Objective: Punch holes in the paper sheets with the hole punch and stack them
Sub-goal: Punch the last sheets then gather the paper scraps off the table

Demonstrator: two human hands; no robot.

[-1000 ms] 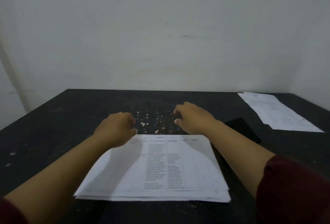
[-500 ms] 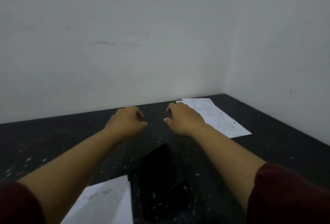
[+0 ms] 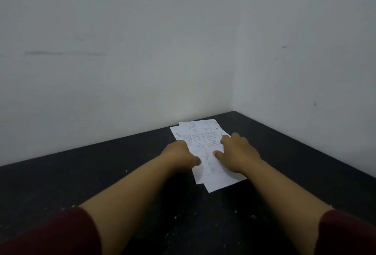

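Observation:
A small, slightly fanned stack of printed paper sheets (image 3: 205, 138) lies near the far right corner of the black table (image 3: 101, 183). My left hand (image 3: 180, 154) sits at the stack's left edge with curled fingers and its thumb over the paper; a grip on a sheet is hidden from view. My right hand (image 3: 239, 153) rests on the right side of the stack, fingers spread and flat on the top sheet. The hole punch is out of view.
White walls (image 3: 305, 71) meet in a corner just behind the stack and bound the table at the back and right. Small white paper specks (image 3: 175, 217) dot the dark tabletop near me. My dark red sleeves fill the lower corners.
My view has swung right, away from the large near stack and past the black hole punch. Both hands have travelled to the small stack in the corner and now touch it.

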